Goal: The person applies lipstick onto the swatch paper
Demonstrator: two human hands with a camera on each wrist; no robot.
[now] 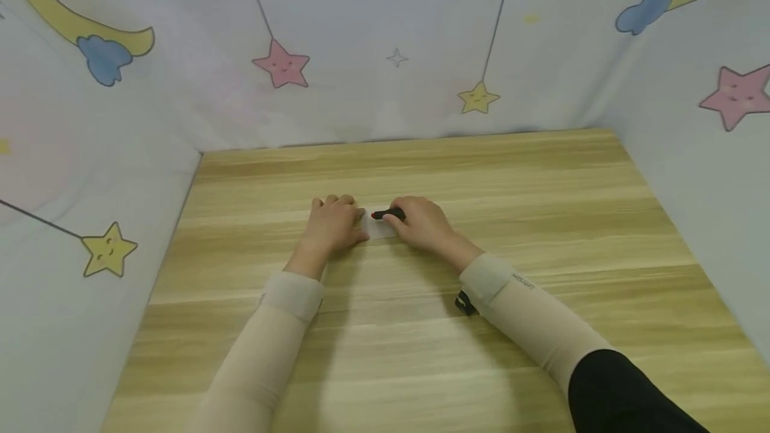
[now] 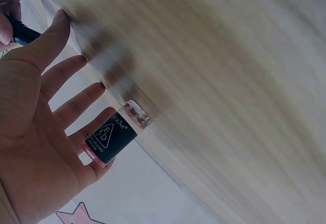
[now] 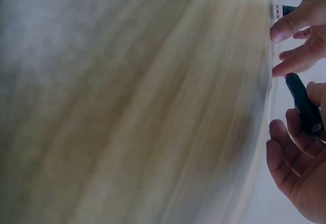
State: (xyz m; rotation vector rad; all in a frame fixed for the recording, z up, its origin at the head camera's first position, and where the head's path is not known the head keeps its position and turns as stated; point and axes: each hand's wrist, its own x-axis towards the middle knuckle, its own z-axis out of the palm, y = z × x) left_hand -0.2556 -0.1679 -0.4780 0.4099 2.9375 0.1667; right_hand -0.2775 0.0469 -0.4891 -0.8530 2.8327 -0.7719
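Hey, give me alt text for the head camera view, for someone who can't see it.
A person's right hand holds a red-tipped black marker over a small white sheet, with the left hand at its edge. White backdrops printed with stars and moons border the wood-grain tabletop.

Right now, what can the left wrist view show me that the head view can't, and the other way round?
Only the left wrist view shows a small container with a black label reading "3D", and the palm side of the left-hand grip.

Only the head view shows the red tip of the dark stick, plus the yellow stars and yellow moons.

Both share the left hand itself, part of the right-hand grip, the stick's dark body, the wooden table and a pink star.
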